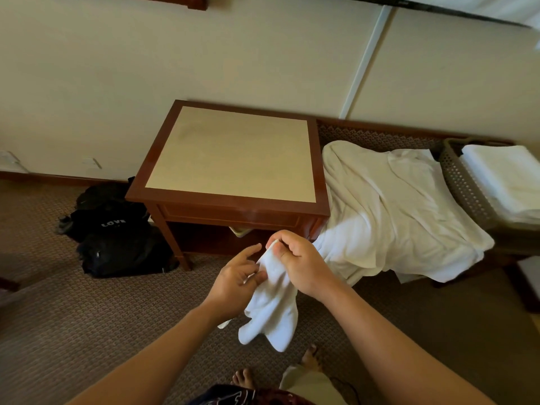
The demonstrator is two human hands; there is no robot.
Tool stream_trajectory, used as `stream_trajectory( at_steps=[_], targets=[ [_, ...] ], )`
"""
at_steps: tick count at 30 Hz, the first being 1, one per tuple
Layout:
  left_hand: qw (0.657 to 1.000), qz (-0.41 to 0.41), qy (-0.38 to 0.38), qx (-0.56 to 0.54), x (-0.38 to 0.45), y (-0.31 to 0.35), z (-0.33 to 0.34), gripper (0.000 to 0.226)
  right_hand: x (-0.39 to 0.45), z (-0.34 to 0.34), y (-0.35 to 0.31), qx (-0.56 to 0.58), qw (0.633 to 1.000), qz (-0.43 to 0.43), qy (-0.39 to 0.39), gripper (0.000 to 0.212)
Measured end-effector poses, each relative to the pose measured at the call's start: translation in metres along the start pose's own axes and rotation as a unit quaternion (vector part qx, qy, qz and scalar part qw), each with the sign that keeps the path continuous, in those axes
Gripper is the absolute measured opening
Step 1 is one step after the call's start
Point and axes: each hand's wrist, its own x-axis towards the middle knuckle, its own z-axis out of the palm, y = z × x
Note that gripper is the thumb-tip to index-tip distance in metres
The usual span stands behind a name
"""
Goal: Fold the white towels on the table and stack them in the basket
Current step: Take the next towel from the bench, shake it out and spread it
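- We take the wooden side table (230, 154) as our landmark; its pale top carries nothing we can see.
- In front of the table, over the carpet (58, 317), we hold a small white towel (271, 305) in the air, its lower part hanging loose in soft lobes.
- Our right hand (298, 264) pinches the towel's top end between thumb and curled fingers, probably so that the cloth drops under its own weight and an edge shows.
- Our left hand (236, 282) is beside it, fingers mostly straight and spread, touching the towel's side; we judge that it is feeling for an edge or corner, and it has no clamp on the cloth yet.
- To the right of the table a heap of white cloth (391, 209) is draped over a low bench, unfolded, within reach of the right arm.
- Further right from the table, past the heap, sits a perforated basket (464, 185) with folded towels (505, 182) stacked inside.
- To the left of the table, dark bags (114, 229) lie on the carpet against the wall.
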Motion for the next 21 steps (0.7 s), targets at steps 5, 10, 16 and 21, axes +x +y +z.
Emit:
stream_trajectory(
  at_steps=[5,10,16,21],
  targets=[
    [0.995,-0.006,0.102,-0.011,0.006,0.016,0.016,0.033,0.001,-0.009,-0.020,0.012,1.000,-0.021,-0.007,0.026],
    [0.989,-0.027,0.128,0.064,0.010,0.002,0.019,0.029,-0.001,-0.015,-0.033,0.028,0.999,-0.037,0.008,0.023],
    [0.992,-0.105,0.054,0.047,0.011,-0.016,0.027,0.036,-0.004,-0.021,-0.057,0.072,0.995,-0.064,0.010,0.022],
    [0.977,-0.207,0.046,-0.010,0.012,-0.032,0.014,0.024,-0.009,-0.035,-0.064,0.139,0.987,-0.080,0.000,0.022]
  ],
)
